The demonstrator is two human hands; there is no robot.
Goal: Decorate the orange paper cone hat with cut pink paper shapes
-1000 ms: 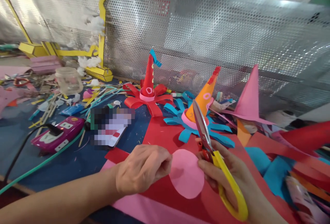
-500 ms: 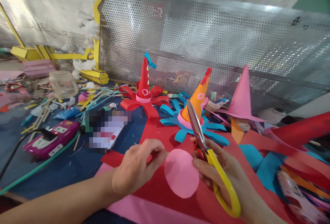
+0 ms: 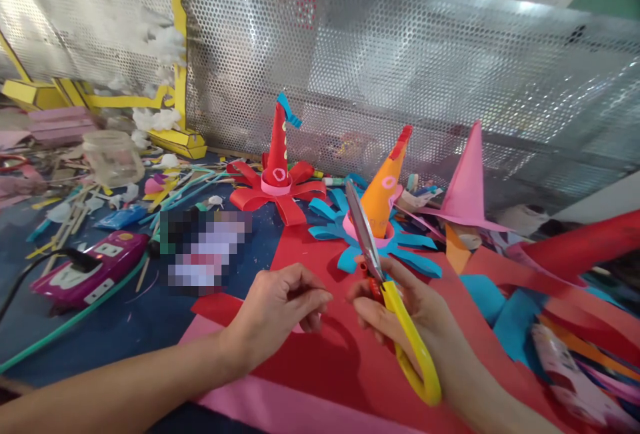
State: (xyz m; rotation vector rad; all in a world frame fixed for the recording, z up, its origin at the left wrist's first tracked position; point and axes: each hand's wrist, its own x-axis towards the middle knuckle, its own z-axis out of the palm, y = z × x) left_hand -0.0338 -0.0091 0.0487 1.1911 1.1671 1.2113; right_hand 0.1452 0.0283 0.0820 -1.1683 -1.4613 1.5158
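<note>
My left hand (image 3: 280, 317) is closed in a pinch above red paper (image 3: 330, 374). A sliver of pink paper (image 3: 299, 329) shows under its fingers; most of that piece is hidden behind the hand. My right hand (image 3: 415, 314) is wrapped round yellow-handled scissors (image 3: 407, 337), blades together and pointing up and away. A small red thing (image 3: 371, 282) with a round end sits by the right fingers; its kind I cannot make out. Just beyond the scissors stands an orange paper cone hat (image 3: 383, 201) on a ring of blue paper loops (image 3: 413, 259).
A red cone hat (image 3: 279, 154) and a pink cone hat (image 3: 467, 184) stand along the perforated metal screen (image 3: 240, 74). At left lie a purple power strip (image 3: 93, 267), a blurred phone (image 3: 210, 251) and a clear jar (image 3: 113, 161). Paper scraps crowd the right.
The pink paper circle, seen whole between my hands before, is now mostly hidden at my left hand. Left fingers have closed together. My right hand with the scissors has shifted left.
</note>
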